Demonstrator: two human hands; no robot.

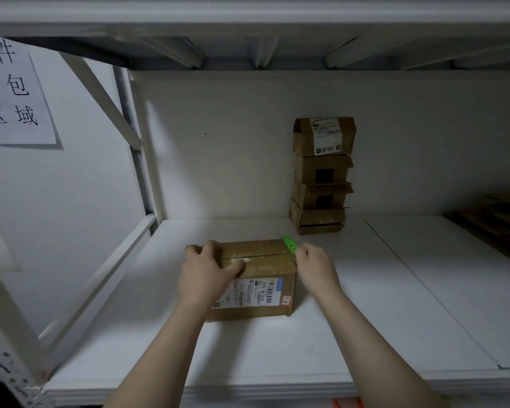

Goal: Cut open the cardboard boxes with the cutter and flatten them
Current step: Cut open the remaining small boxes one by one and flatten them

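A taped brown cardboard box (265,278) with a white shipping label on its near side sits on the white shelf (365,304) in front of me. My left hand (208,270) rests on the box's left top, fingers spread over the far left edge and thumb along the top. My right hand (314,267) grips a green cutter (290,245) at the box's far right corner, blade pointing away and left. A slit runs along the taped centre seam on top.
A stack of several small brown boxes (321,178) stands against the back wall on the right. Flat dark cardboard (495,222) lies at the far right. A paper sign (12,89) hangs at the left beside the rack's uprights. An upper shelf overhangs.
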